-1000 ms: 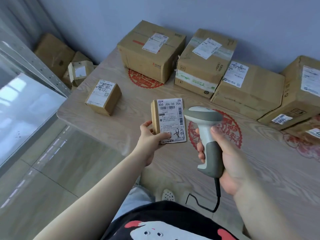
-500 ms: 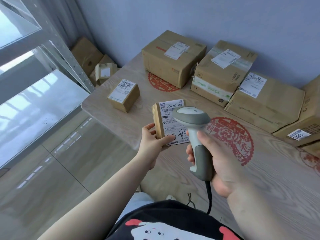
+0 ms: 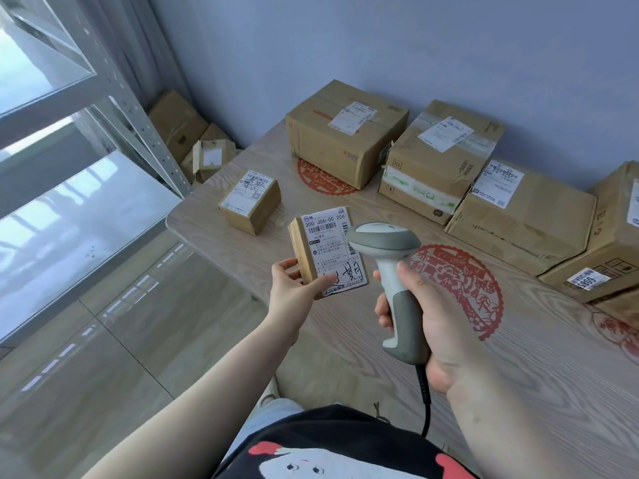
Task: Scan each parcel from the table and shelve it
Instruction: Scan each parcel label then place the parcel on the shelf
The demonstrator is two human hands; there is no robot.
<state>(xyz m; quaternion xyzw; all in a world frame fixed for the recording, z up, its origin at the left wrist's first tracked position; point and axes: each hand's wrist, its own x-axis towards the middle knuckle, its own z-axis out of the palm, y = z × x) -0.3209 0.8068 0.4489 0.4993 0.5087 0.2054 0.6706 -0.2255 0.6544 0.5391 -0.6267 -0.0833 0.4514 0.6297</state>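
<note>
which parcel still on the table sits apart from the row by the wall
The small parcel near the table's left edge. It stands alone, while the bigger boxes line up along the wall.

Soft, even daylight fills the scene, bright without harshness. The glossy shelf board [image 3: 86, 223] at left throws back pale window reflections, and the floor tiles [image 3: 114, 340] carry streaks of glare. Shadows under the cartons on the wooden surface [image 3: 553, 392] are faint and diffuse. Wide-angle distortion bends the shelf upright [image 3: 138, 119] and stretches the edges. Focus is fairly sharp mid-frame, with slight softness throughout.
</note>
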